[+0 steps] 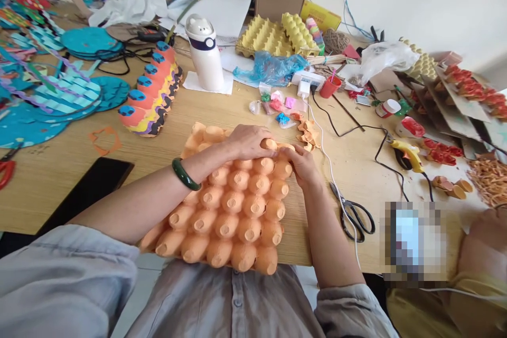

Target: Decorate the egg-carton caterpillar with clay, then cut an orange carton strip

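An orange-painted egg tray (pixel 225 227) lies bottom up at the table's front edge, its near side jutting over my lap. My left hand (pixel 251 141), with a dark green bangle (pixel 186 174) on the wrist, reaches across it and grips the cups along the far edge. At the far right corner my right hand (pixel 303 165) holds the same tray, thumb on top and fingers partly hidden behind. The two thumbs nearly meet there. Just beyond lies a torn orange piece of egg carton (pixel 309 133). Black-handled scissors (pixel 352 214) rest right of my right forearm.
A white bottle (pixel 206 58) and a painted egg-carton strip (pixel 150 90) stand behind. Yellow egg trays (pixel 265 34) sit at the back. A white cable (pixel 327 156) runs past my right arm toward a yellow glue gun (pixel 410 156). Another person's arm (pixel 481 253) is at right.
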`<action>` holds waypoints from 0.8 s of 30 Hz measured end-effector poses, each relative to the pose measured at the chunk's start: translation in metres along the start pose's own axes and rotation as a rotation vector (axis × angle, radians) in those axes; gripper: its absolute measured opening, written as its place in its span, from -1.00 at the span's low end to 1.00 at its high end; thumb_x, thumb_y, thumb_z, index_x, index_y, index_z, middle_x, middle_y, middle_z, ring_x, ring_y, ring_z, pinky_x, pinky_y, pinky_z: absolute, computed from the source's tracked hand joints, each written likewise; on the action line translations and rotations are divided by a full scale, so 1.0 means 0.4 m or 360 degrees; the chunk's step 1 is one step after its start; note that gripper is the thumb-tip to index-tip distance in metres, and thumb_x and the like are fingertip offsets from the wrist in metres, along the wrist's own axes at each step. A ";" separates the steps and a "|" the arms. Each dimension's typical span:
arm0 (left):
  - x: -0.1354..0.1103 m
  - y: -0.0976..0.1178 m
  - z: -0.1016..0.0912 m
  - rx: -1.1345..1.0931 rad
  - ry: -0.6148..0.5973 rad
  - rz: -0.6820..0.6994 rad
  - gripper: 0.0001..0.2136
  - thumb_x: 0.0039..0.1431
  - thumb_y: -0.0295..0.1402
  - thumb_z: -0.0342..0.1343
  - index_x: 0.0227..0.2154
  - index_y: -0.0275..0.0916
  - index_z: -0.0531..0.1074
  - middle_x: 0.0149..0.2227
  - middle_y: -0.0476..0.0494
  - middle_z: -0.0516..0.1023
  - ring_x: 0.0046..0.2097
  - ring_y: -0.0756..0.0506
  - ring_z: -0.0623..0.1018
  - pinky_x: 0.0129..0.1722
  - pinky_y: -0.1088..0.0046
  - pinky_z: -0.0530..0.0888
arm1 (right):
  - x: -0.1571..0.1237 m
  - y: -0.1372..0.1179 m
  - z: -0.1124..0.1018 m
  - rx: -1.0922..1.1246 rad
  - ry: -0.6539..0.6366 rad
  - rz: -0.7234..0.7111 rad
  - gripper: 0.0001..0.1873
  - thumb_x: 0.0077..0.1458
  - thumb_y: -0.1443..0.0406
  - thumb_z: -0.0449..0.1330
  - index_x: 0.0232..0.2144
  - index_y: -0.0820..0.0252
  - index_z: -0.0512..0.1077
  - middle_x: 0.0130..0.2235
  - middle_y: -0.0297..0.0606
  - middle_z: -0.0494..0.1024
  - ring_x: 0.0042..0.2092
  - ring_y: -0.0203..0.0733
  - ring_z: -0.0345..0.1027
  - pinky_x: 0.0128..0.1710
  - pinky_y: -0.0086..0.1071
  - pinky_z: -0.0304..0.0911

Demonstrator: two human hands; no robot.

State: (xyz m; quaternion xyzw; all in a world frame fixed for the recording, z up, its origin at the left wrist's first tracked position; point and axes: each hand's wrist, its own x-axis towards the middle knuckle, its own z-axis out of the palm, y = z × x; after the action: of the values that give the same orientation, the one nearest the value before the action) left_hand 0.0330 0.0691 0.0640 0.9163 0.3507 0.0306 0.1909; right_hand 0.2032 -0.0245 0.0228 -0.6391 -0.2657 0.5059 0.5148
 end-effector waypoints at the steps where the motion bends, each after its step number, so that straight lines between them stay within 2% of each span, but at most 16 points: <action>1: 0.000 0.001 0.002 0.0001 -0.0001 0.0003 -0.56 0.17 0.10 0.11 -0.08 -0.06 0.60 0.05 -0.03 0.64 0.05 -0.24 0.60 -0.10 0.36 0.45 | 0.000 0.003 0.000 0.0041 -0.0004 0.0017 -0.66 -0.32 0.16 0.46 -0.43 0.15 0.53 -0.49 -0.43 0.49 -0.44 -0.28 0.29 -0.42 -0.38 0.20; 8: 0.002 0.001 -0.002 -0.0008 0.0013 0.0018 -0.52 0.15 0.11 0.10 -0.04 -0.09 0.60 0.06 -0.04 0.64 0.04 -0.26 0.60 -0.06 0.33 0.45 | 0.004 0.019 -0.007 0.0268 -0.0097 -0.0024 -0.73 -0.28 0.19 0.44 -0.49 0.15 0.48 -0.50 -0.43 0.51 -0.44 -0.30 0.34 -0.42 -0.40 0.26; 12: 0.007 -0.017 0.002 -0.0151 0.0068 0.0060 -0.56 0.14 0.06 0.11 -0.06 -0.05 0.62 0.02 -0.01 0.67 0.03 -0.23 0.60 -0.05 0.35 0.44 | 0.010 0.026 -0.009 0.0436 -0.0217 0.0112 -0.74 -0.25 0.17 0.42 -0.50 0.14 0.48 -0.48 -0.38 0.57 -0.43 -0.24 0.39 -0.40 -0.36 0.34; 16: 0.012 -0.031 0.004 -0.0245 0.0071 0.0111 -0.54 0.10 0.06 0.15 -0.08 -0.10 0.63 -0.01 -0.04 0.68 0.00 -0.21 0.59 -0.06 0.36 0.43 | 0.012 0.030 -0.008 0.0484 -0.0246 0.0168 -0.71 -0.26 0.16 0.42 -0.43 0.16 0.54 -0.45 -0.35 0.62 -0.38 -0.19 0.46 -0.35 -0.35 0.41; 20: 0.018 -0.039 0.003 -0.0456 0.0065 0.0089 -0.52 0.06 0.04 0.19 -0.08 -0.17 0.64 -0.13 -0.04 0.70 -0.11 -0.16 0.60 -0.11 0.41 0.43 | 0.012 0.025 -0.003 0.0581 -0.0434 0.0266 -0.66 -0.22 0.12 0.37 -0.35 0.14 0.54 -0.38 -0.26 0.66 -0.22 -0.04 0.56 -0.22 -0.25 0.49; 24: 0.027 -0.046 0.009 -0.0685 0.0070 0.0104 -0.51 0.03 0.02 0.22 -0.13 -0.25 0.66 -0.28 -0.04 0.68 -0.23 -0.11 0.58 -0.23 0.44 0.43 | 0.010 0.024 0.009 0.0652 -0.0621 0.0298 -0.64 -0.20 0.05 0.32 -0.33 0.07 0.48 -0.30 -0.20 0.68 -0.04 0.11 0.56 -0.14 -0.12 0.52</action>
State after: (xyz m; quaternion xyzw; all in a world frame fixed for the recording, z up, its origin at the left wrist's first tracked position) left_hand 0.0302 0.0874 0.0531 0.8644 0.3104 0.1308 0.3733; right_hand 0.1996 -0.0229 0.0127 -0.4343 -0.1919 0.7075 0.5235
